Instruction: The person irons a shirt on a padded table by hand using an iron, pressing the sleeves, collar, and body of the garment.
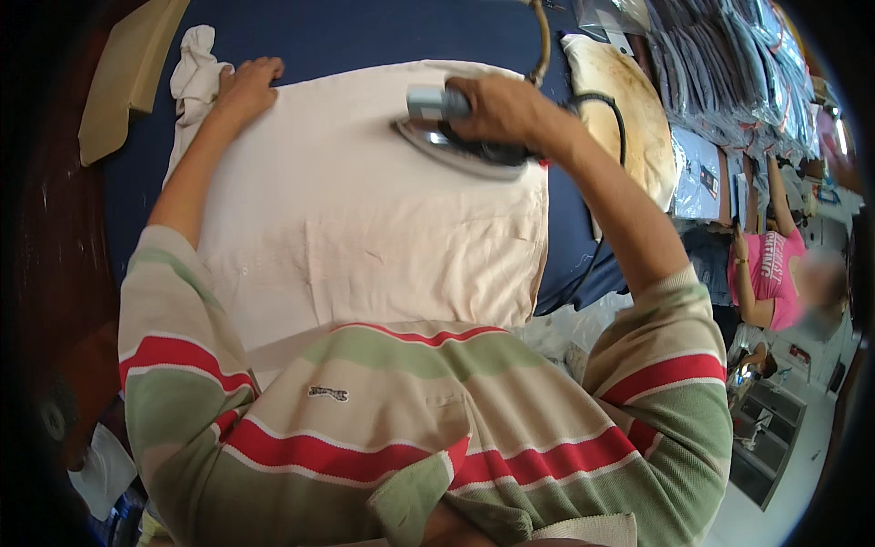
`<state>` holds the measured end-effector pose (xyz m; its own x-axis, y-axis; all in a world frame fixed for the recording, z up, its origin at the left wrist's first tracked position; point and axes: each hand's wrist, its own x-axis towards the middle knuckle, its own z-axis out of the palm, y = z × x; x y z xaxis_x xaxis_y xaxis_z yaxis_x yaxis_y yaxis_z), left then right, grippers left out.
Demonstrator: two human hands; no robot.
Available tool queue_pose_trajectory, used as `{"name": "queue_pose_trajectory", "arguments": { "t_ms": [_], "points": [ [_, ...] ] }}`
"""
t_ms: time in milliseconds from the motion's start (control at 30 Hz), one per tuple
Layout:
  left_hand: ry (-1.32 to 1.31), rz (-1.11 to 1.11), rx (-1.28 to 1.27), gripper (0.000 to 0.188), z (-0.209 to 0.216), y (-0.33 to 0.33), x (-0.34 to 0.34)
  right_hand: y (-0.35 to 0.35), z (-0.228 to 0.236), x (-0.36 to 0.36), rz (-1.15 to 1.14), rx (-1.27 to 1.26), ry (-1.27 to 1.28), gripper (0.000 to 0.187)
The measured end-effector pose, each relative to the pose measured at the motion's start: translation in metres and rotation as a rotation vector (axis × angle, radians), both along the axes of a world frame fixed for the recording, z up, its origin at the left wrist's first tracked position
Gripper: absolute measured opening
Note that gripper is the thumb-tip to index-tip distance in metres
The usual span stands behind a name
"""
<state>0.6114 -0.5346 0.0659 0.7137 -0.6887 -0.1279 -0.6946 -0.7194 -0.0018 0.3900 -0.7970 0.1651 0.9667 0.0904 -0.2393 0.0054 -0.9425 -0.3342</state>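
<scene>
Fingers of the right hand (499,109) wrap the handle of a steam iron (460,141), its soleplate flat on a cream shirt (365,228) spread over the blue counter (365,32). Left hand (244,87) lies open, palm pressing the shirt's far corner, beside a crumpled white cloth (193,77).

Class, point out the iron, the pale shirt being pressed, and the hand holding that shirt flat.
iron (456,150): head view, on its metal soleplate.
shirt (365,228): head view, on the flat middle of the cloth.
left hand (244,87): head view, on the back of the hand.
</scene>
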Motion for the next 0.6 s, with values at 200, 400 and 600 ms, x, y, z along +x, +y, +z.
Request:
{"name": "queue_pose_trajectory", "arguments": {
  "t_ms": [200,400,600],
  "points": [
    [0.26,-0.316,-0.419,0.041,-0.023,-0.155,-0.062,-0.022,0.002,-0.06,-0.135,-0.072,0.048,0.027],
    [0.344,-0.427,-0.382,0.034,-0.032,-0.279,-0.106,-0.018,0.001,-0.06,-0.043,-0.065,0.048,0.025],
    [0.321,-0.501,-0.531,0.025,-0.044,-0.299,-0.101,-0.019,0.0,-0.061,-0.062,-0.038,0.04,0.026]
  ]
}}
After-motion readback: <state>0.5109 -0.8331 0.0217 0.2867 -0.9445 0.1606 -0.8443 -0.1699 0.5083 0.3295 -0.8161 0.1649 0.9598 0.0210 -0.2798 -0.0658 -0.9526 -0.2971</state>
